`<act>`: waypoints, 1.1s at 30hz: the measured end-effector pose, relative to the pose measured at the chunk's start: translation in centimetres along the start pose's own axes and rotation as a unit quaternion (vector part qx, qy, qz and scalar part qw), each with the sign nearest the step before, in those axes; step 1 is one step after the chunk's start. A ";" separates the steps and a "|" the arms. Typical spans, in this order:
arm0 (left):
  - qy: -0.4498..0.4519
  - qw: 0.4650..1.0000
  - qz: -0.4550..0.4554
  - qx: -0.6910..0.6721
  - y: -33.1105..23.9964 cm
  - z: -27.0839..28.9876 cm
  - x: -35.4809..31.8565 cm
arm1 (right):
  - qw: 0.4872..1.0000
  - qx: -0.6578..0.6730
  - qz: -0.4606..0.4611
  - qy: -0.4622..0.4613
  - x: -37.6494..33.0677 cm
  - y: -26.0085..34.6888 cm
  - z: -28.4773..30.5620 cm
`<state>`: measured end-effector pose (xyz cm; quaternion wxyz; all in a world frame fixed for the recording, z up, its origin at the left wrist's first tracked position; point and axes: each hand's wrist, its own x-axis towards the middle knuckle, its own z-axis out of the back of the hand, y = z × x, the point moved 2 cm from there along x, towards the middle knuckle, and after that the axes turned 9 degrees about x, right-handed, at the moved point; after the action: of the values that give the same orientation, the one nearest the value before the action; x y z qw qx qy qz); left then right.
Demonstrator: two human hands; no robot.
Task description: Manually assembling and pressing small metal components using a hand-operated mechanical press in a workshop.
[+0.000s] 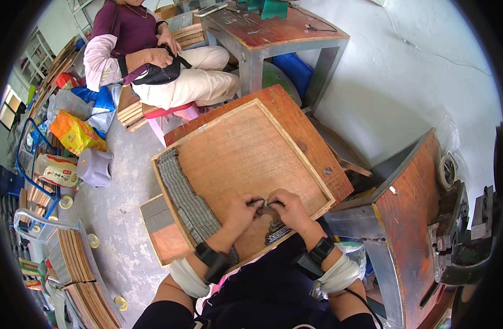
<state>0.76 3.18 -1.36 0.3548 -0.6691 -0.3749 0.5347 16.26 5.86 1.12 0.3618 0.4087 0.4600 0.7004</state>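
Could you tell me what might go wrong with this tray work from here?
The small metal piece pinched between the left hand and right hand could slip from that grip. A forearm might scatter the small stack or the long grey row. The wooden tray might tip.

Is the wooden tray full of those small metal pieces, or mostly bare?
Mostly bare: metal pieces line only the wooden tray's left edge.

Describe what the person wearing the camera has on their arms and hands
Both hands are bare, no gloves. The left hand and right hand each have a chunky black band strapped at the wrist, like a watch or tracker. Below each band, a white cloth wrap circles the forearm. A thin dark cable seems to run down from the right forearm's wrap. Dark sleeves cover the upper arms.
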 end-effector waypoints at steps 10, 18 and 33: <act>-0.017 0.997 -0.007 0.079 -0.9 0.1 0.0 | 0.999 -0.043 0.034 -0.002 -0.4 0.3 0.6; 0.012 0.993 -0.029 0.112 -0.1 -0.3 0.3 | 0.994 -0.095 0.053 0.016 -0.5 0.2 0.3; 0.013 0.994 -0.026 0.107 0.0 -0.7 0.2 | 0.989 -0.119 0.091 0.017 -0.5 1.3 0.2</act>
<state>1.45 3.33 -1.31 0.4430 -0.6245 -0.3275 0.5536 16.44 5.09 2.27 0.3345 0.3906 0.3404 0.7872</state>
